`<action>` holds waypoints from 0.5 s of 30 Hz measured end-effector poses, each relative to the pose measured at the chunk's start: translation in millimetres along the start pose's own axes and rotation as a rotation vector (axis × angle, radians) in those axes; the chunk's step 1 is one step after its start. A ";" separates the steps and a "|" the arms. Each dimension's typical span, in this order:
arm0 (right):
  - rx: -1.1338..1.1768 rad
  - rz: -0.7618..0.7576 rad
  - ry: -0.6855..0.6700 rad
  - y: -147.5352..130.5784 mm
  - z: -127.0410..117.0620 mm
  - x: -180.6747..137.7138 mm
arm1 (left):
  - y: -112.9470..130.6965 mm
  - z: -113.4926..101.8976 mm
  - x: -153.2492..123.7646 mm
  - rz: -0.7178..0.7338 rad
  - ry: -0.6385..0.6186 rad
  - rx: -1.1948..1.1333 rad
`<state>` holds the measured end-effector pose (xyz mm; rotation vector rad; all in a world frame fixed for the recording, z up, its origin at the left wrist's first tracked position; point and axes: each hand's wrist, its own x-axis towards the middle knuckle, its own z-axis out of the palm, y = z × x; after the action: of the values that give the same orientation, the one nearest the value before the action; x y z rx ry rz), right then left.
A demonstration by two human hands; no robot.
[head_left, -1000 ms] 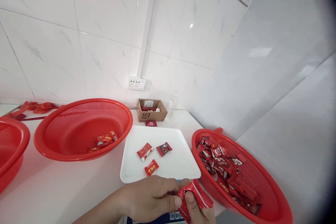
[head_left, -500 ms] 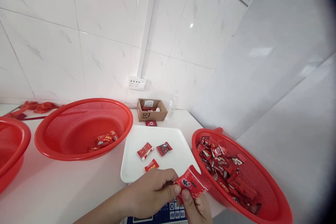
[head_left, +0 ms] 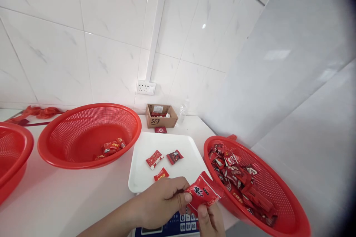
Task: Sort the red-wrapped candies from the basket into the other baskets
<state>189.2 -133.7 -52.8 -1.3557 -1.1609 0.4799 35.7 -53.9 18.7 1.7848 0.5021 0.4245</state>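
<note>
A red snack packet [head_left: 204,192] with dark lettering is held up over the front right of the scale. My left hand [head_left: 164,200] pinches its left end between thumb and fingers. Below, my right hand [head_left: 210,220] grips the packet's lower edge, thumb on the front; its other fingers are mostly hidden behind. On the white scale tray [head_left: 180,140] lie a patterned red packet [head_left: 154,159], a dark red packet [head_left: 175,157] and a small red packet [head_left: 161,174], partly behind my left hand. The blue scale keypad [head_left: 178,226] shows beneath my hands.
At right stands a red basket [head_left: 280,177] heaped with red packets. Another red basket [head_left: 83,126] at left holds several packets; a third red basket [head_left: 16,133] is at the far left. Behind the tray are a cardboard box [head_left: 164,121], a packet [head_left: 160,130] and a clear bottle [head_left: 183,111].
The packet has shifted slightly up and right in my hands. My right thumb has slid a little down and right on it. The view has moved slightly.
</note>
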 end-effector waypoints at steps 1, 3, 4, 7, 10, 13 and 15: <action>-0.006 0.021 0.017 1.2 -0.5 0.2 | -0.2 0.0 0.0 -0.007 0.007 0.009; -0.002 0.065 0.038 2.8 -0.7 1.0 | -1.2 0.3 0.1 -0.018 0.016 0.029; 0.005 0.078 0.044 3.2 -0.5 1.6 | -2.0 0.6 0.2 -0.016 0.021 0.038; -0.008 0.084 0.044 3.3 -0.9 2.7 | -5.8 1.7 1.2 0.011 0.028 0.047; -0.069 0.039 0.004 3.9 -2.8 1.8 | -10.2 2.5 2.7 0.043 0.032 0.016; -0.103 -0.002 -0.047 7.0 -4.0 -1.5 | -11.6 2.5 3.8 0.048 0.046 0.012; -0.114 -0.014 -0.043 10.0 -4.1 -3.9 | -10.4 2.2 4.0 0.051 0.052 0.007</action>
<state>194.5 -136.8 -62.5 -1.4406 -1.2477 0.4403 39.1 -51.1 8.2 1.7998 0.4957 0.5059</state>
